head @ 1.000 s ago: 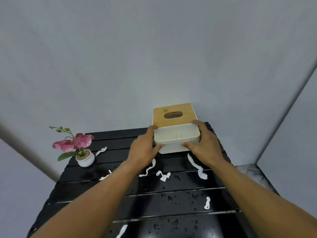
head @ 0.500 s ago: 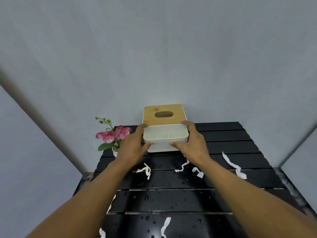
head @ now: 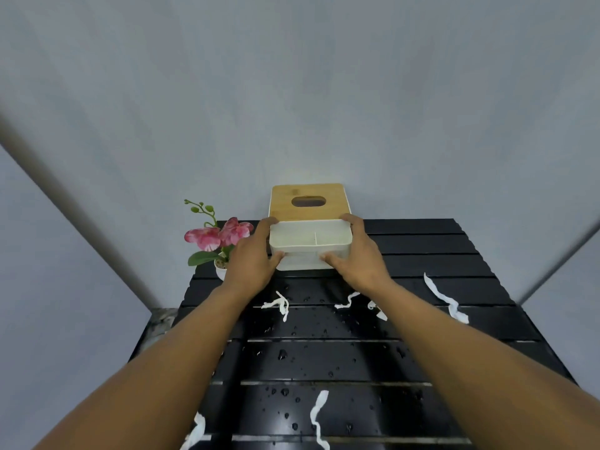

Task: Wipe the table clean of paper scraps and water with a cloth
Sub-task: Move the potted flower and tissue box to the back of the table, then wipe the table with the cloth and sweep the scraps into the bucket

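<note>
White box point(head: 310, 245) gripped by hands, left point(head: 251, 259) and right point(head: 358, 258), at table's point(head: 454, 248) far edge.

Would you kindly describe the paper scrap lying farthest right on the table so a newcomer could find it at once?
Start at the black slatted table. Right of the right hand gripping the white box lies a wavy paper scrap. Unlike the others, it sits outside both arms, near the table's right edge.

I seem to be at home: grey walls point(head: 292, 92), a potted orchid point(head: 217, 239) and tissue box point(head: 308, 191) on my slatted bench point(head: 428, 243).
</note>
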